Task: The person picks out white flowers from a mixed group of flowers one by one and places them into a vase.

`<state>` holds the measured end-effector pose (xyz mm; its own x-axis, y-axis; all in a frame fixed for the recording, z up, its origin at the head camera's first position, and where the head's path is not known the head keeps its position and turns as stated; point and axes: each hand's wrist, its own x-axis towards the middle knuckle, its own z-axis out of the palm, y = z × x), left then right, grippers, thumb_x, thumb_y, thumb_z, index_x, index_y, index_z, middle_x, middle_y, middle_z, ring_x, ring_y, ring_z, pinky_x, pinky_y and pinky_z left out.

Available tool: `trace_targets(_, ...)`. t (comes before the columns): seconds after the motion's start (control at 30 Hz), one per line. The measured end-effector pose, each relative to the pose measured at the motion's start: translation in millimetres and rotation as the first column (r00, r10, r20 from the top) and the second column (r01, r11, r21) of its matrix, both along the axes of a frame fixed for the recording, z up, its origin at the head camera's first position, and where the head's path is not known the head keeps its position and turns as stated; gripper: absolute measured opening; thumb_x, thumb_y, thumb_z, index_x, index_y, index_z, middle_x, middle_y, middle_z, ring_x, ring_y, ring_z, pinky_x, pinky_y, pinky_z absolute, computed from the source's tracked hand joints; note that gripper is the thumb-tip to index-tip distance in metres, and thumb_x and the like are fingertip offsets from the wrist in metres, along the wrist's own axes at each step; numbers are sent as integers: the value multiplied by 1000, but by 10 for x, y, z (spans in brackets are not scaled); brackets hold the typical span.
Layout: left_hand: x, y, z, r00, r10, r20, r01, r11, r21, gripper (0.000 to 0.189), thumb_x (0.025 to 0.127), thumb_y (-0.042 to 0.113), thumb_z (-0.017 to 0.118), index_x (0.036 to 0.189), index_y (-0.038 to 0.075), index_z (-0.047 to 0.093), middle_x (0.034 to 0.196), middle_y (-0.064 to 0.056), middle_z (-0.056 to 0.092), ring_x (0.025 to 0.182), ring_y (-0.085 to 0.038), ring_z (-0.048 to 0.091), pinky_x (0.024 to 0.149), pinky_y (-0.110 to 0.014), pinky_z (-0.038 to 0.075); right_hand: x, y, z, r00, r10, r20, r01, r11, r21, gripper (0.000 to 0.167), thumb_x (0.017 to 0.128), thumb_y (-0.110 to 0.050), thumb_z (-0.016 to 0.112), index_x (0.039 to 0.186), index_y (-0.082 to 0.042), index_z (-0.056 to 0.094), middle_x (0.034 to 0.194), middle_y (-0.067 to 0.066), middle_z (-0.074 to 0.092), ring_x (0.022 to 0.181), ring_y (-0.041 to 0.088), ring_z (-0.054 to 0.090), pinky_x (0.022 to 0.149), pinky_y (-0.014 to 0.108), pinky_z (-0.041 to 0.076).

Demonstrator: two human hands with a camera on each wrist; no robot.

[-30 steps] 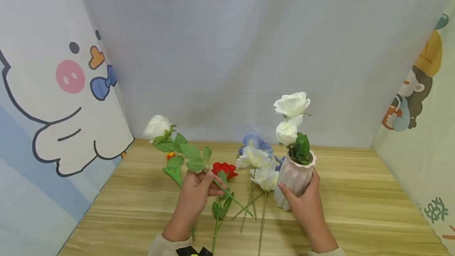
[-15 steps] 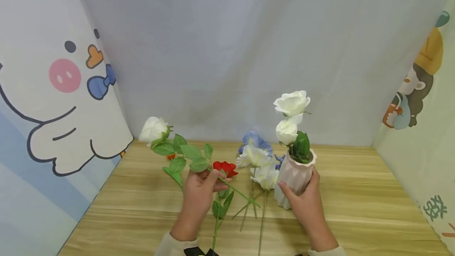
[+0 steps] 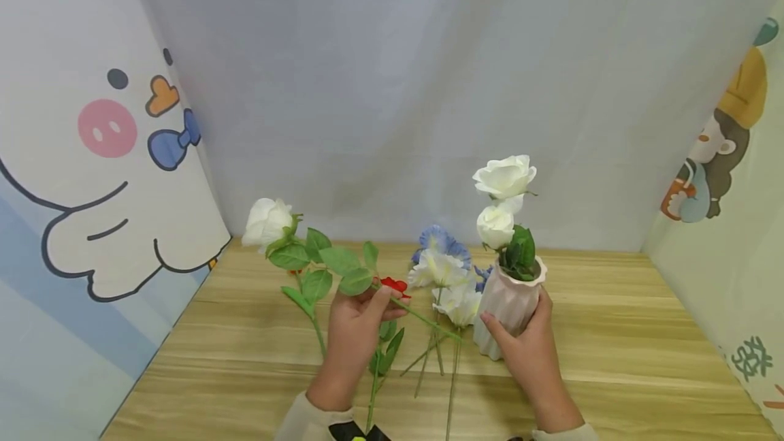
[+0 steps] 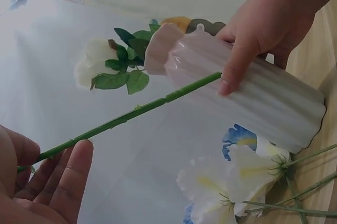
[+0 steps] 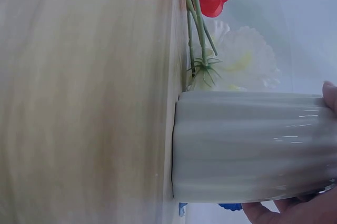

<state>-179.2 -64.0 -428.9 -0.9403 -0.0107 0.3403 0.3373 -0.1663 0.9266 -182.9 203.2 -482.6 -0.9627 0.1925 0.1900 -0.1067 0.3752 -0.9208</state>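
My left hand point(image 3: 355, 332) pinches the green stem of a white rose point(image 3: 267, 223) between thumb and fingers. The bloom leans out to the left, while the bare stem end point(image 4: 205, 81) points right, towards the vase. In the left wrist view this tip overlaps the vase near my right thumb; I cannot tell whether they touch. Around the pale pink ribbed vase point(image 3: 508, 312) curls my right hand point(image 3: 533, 346), gripping its right side. Two white roses point(image 3: 496, 226) with dark green leaves stand in the vase, whose base meets the table in the right wrist view.
White flowers point(image 3: 456, 303) and blue flowers point(image 3: 436, 241) lie left of the vase, their thin stems towards me. A red flower point(image 3: 394, 285) lies partly behind my left hand. Another green stem point(image 3: 318, 332) lies farther left. A grey curtain point(image 3: 367, 101) hangs behind the table point(image 3: 612, 359).
My left hand has shifted right with the white rose, bringing the stem end closer to the vase. The right hand and vase have stayed almost where they were.
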Motion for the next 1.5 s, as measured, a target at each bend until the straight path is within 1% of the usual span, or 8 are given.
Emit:
trace_targets(0.13,-23,41,33,1000,2,-30,-3,1000,-9,12,107,3,55,117,-4,53,100,-23,69,90,-31,74,78,-42,62,1,-3,-4,1000,-2,8,2,1000,4,107,92,-34,81,162,-11,4,149,27,37,131,45,47,104,65,40)
trace_targets(0.27,-36,90,36,998,-9,-56,8,1000,-22,11,108,7,54,115,-2,54,100,-23,67,88,-24,74,79,-42,61,1,1,0,1000,1,21,-1,1000,8,107,92,-36,80,163,-13,3,150,27,36,131,46,46,104,66,40)
trace_targets(0.43,-73,160,9,991,-57,-120,49,996,-69,15,110,13,50,119,1,52,103,-24,65,93,-32,72,82,-41,61,0,12,0,1000,2,15,-2,1000,10,108,92,-36,80,163,-11,3,149,28,36,131,46,46,104,66,40)
trace_targets(0.6,-132,230,23,975,-99,-200,79,991,-105,13,111,13,46,118,3,52,101,-23,64,94,-41,70,83,-42,61,11,10,7,1000,6,7,-6,1000,3,107,92,-35,80,162,-11,4,148,28,38,129,45,48,103,66,41)
trace_targets(0.77,-171,294,146,965,-120,-235,97,990,-106,12,112,9,44,118,5,54,101,-18,65,94,-37,70,84,-45,60,14,3,4,1000,4,-10,-4,1000,0,105,92,-31,81,162,-10,6,145,28,40,128,45,49,103,65,41)
trace_targets(0.93,-202,339,276,961,-129,-246,106,989,-102,16,112,15,45,124,7,51,102,-23,64,94,-34,70,85,-42,60,8,-5,-4,1000,-3,-11,3,1000,-2,105,91,-29,82,162,-10,7,145,27,41,128,44,49,104,64,41)
trace_targets(1.17,-271,385,402,946,-154,-285,131,987,-97,15,112,12,45,125,6,50,102,-25,63,94,-34,70,84,-43,60,7,-17,9,1000,-5,-6,5,1000,-19,104,91,-32,82,161,-11,9,146,25,41,130,42,49,106,62,40)
trace_targets(1.5,-341,471,696,903,-158,-401,129,987,-97,13,111,6,45,114,4,57,98,-17,67,93,-31,71,84,-42,60,9,0,-1,1000,0,14,0,1000,-5,106,91,-34,81,162,-12,6,144,26,41,127,43,49,103,61,42)
